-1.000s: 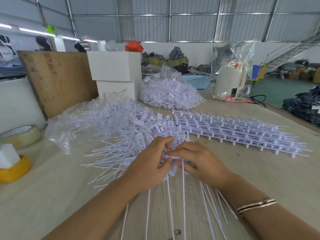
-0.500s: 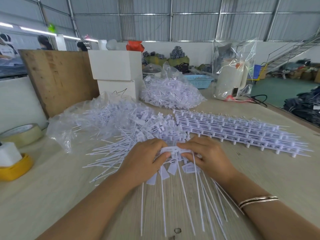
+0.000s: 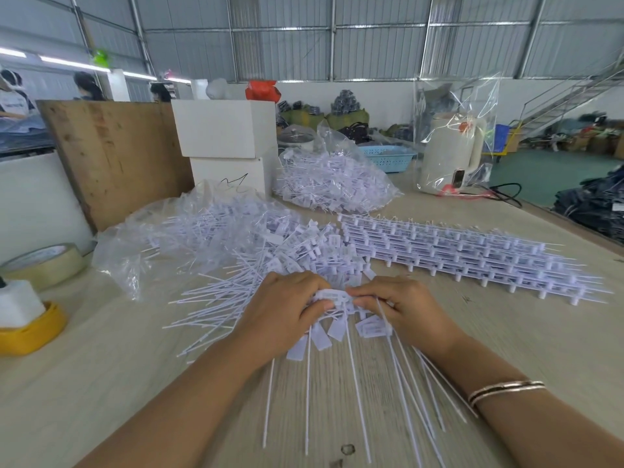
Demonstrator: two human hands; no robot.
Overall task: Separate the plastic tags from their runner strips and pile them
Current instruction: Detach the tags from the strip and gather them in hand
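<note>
My left hand (image 3: 283, 315) and my right hand (image 3: 408, 309) grip the two ends of one white runner strip (image 3: 332, 295) of plastic tags just above the table. Flat tag heads (image 3: 324, 336) hang under the strip and their long thin tails (image 3: 358, 393) fan toward me over the wood. Directly behind my hands lies a loose pile of separated white tags (image 3: 270, 261). To the right, a stack of uncut tag strips (image 3: 456, 255) stretches across the table.
A clear bag of tags (image 3: 331, 180) and two stacked white boxes (image 3: 229, 143) sit at the back. A wooden board (image 3: 114, 157) leans at left. Tape roll (image 3: 44, 265) and a yellow dish (image 3: 33, 329) are far left. A bagged white kettle (image 3: 452, 150) stands back right.
Both hands have lifted the strip slightly off the pile and pulled a little apart. The tag heads and tails now hang free below the strip.
</note>
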